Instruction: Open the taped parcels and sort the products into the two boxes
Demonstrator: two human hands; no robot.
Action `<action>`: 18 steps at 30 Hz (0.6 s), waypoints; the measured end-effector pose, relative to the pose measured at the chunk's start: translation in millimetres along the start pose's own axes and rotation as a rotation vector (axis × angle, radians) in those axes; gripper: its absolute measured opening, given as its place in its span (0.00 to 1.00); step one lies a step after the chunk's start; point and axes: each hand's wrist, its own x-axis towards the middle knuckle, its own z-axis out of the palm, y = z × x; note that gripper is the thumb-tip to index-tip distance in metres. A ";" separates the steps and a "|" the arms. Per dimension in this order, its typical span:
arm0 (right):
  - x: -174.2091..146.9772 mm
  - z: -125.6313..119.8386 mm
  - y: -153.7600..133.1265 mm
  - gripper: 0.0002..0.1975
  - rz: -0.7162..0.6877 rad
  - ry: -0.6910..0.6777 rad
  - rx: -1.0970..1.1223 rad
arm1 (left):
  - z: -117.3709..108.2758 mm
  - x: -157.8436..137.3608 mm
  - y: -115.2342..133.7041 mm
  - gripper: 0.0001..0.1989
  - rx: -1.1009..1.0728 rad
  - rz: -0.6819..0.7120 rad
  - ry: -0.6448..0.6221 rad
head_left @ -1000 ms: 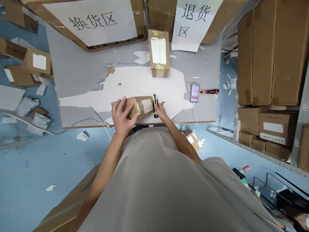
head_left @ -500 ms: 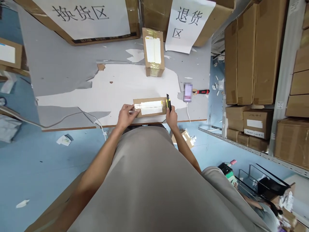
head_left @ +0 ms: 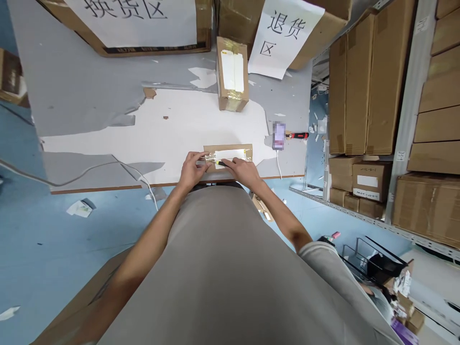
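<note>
A small cardboard box with a white label and clear tape lies near the table's front edge. My left hand grips its left end, fingertips on the tape there. In my right hand is a yellow-and-black utility knife, its tip pointing left across the box top, close to my left fingertips. Whether the blade touches the tape is too small to tell. My right hand covers the box's front right part.
A taped box stands behind, before two large cartons with paper signs. To the right lie a phone on a cable and a red-and-black handle. Shelves of cartons stand farther right; a person is at lower right.
My right hand has brought the utility knife from the box's right end leftward over its top, turning it from upright to pointing left. My left hand stays at the left end.
</note>
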 end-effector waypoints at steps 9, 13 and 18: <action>20.7 -15.4 -12.1 0.28 -0.085 -0.093 -0.198 | 0.5 2.8 -4.1 0.25 -0.045 0.001 -0.019; 20.5 -22.2 -14.9 0.30 -0.091 -0.107 -0.213 | 0.4 3.7 -4.5 0.26 -0.045 -0.016 -0.022; 20.8 -34.0 -25.4 0.30 -0.110 -0.125 -0.258 | 0.6 3.4 -3.5 0.26 -0.046 -0.018 -0.016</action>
